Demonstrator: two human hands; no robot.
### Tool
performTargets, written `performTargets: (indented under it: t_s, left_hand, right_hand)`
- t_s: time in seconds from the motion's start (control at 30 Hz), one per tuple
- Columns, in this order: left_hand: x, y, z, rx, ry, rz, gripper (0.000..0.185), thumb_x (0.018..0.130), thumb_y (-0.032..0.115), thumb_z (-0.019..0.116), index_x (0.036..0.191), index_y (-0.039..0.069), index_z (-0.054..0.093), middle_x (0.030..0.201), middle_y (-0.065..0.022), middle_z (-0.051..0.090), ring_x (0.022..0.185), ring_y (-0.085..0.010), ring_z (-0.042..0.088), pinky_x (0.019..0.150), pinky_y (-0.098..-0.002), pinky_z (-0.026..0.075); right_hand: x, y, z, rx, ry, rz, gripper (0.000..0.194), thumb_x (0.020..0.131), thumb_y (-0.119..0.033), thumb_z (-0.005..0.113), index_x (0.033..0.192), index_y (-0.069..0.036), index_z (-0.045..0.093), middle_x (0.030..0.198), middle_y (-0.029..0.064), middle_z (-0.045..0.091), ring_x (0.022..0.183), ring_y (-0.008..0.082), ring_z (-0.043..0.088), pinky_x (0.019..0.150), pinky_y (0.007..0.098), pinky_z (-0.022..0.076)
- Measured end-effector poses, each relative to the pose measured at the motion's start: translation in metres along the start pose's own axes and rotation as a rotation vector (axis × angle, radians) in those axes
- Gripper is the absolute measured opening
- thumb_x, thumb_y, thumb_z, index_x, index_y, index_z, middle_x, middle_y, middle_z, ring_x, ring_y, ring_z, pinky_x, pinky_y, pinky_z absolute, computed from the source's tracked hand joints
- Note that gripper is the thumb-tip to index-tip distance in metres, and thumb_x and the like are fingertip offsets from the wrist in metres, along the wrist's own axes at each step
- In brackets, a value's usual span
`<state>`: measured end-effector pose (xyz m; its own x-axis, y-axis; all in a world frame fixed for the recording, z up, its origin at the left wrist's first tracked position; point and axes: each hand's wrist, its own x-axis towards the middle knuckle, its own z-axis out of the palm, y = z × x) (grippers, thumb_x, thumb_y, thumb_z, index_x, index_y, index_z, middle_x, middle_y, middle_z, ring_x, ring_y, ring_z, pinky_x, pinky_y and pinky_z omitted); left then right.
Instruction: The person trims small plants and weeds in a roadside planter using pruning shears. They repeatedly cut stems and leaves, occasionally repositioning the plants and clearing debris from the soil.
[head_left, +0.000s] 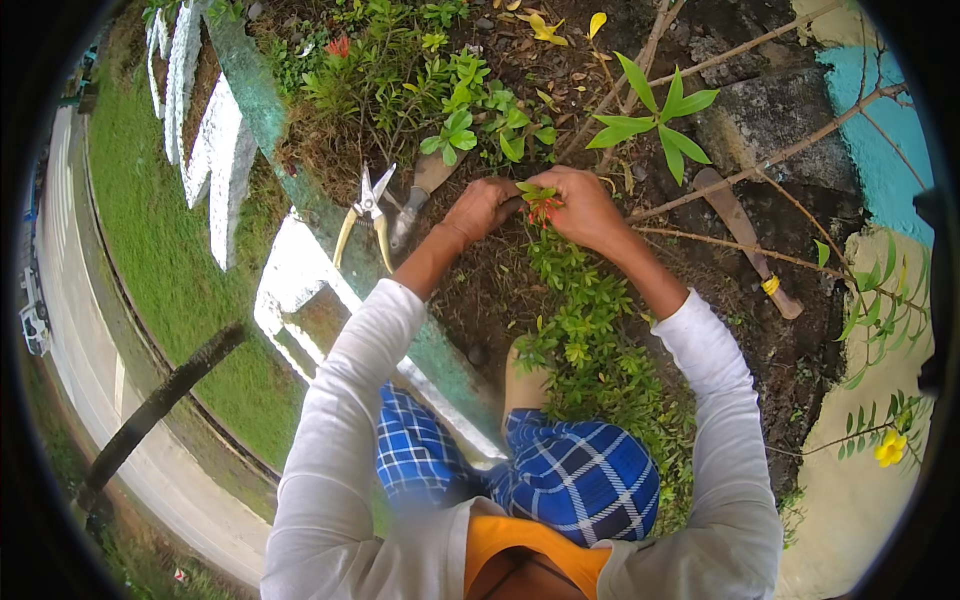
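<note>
My left hand is bent with its fingers close to my right hand, above the dark soil; whether it grips anything is hidden. Red flowers with green leaves show at the fingers of my right hand, which is closed on that sprig. Below my hands runs a row of low green shrubs. Pruning shears with cream handles lie with blades apart on the green kerb, left of my left hand. Beside them is a trowel with a dark, worn blade and a grey handle, partly under leaves.
A long-bladed knife with a yellow band lies on the soil at right. Bare branches cross above it. A concrete block stands by the painted wall. White painted structures line the green kerb.
</note>
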<state>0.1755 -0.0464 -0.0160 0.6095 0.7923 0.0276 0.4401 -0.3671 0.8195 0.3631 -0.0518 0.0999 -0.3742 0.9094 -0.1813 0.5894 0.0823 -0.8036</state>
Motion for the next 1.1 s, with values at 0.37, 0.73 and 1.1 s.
performTargets:
  t_s: [0.37, 0.73, 1.1]
  left_hand:
    - [0.007, -0.012, 0.007, 0.152, -0.050, 0.150, 0.021, 0.078, 0.012, 0.062, 0.098, 0.006, 0.062, 0.101, -0.0159, 0.059, 0.094, -0.0360, 0.058, 0.080, -0.0421, 0.050]
    - [0.013, -0.016, 0.003, 0.132, -0.169, 0.083, 0.020, 0.078, 0.011, 0.062, 0.096, 0.004, 0.062, 0.097, -0.0155, 0.061, 0.091, -0.0342, 0.059, 0.082, -0.0405, 0.050]
    - [0.005, -0.011, 0.012, 0.090, 0.151, 0.143, 0.016, 0.080, 0.010, 0.063, 0.095, 0.005, 0.065, 0.093, -0.0137, 0.059, 0.093, -0.0347, 0.057, 0.081, -0.0423, 0.049]
  right_hand:
    - [0.006, -0.002, 0.003, -0.099, -0.054, 0.020, 0.036, 0.071, 0.007, 0.051, 0.102, -0.001, 0.067, 0.090, 0.0232, 0.063, 0.086, 0.0396, 0.062, 0.077, 0.0424, 0.0495]
    - [0.011, -0.001, 0.007, -0.154, -0.145, 0.136, 0.017, 0.078, -0.003, 0.053, 0.091, 0.002, 0.063, 0.085, 0.0249, 0.061, 0.078, 0.0423, 0.060, 0.070, 0.0454, 0.0479]
    - [-0.001, -0.014, -0.010, -0.095, -0.064, -0.052, 0.051, 0.073, 0.008, 0.049, 0.123, 0.001, 0.056, 0.123, 0.0246, 0.057, 0.116, 0.0391, 0.054, 0.101, 0.0386, 0.0413]
